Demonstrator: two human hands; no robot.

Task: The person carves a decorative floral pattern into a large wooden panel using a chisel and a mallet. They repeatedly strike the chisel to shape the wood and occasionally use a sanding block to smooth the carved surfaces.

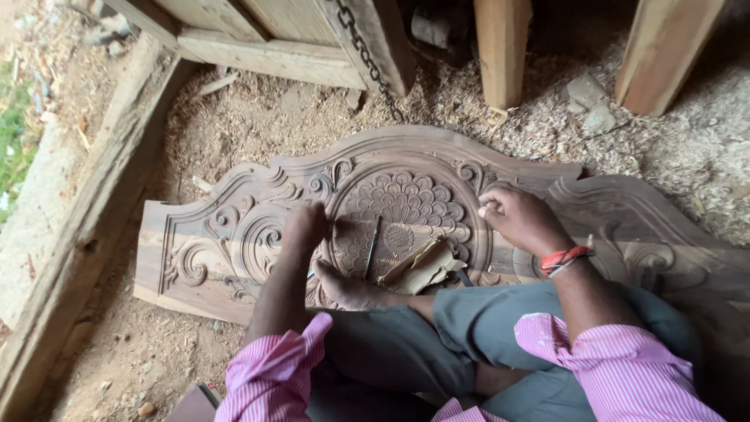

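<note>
both hands (305, 227) (516, 219) curled, pressed on carved brown wooden panel (234, 234), grip contents unclear, folded tan sandpaper (422, 266) between

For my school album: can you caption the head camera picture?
Both hands, left and right, rest on a carved wooden panel.

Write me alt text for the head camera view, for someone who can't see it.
Seen from above, a seated person rests their left hand and right hand on a large carved wooden panel with a floral medallion, lying on sawdust-covered ground. A thin chisel and folded sandpaper lie on the panel between the hands, beside the person's bare foot.
</note>
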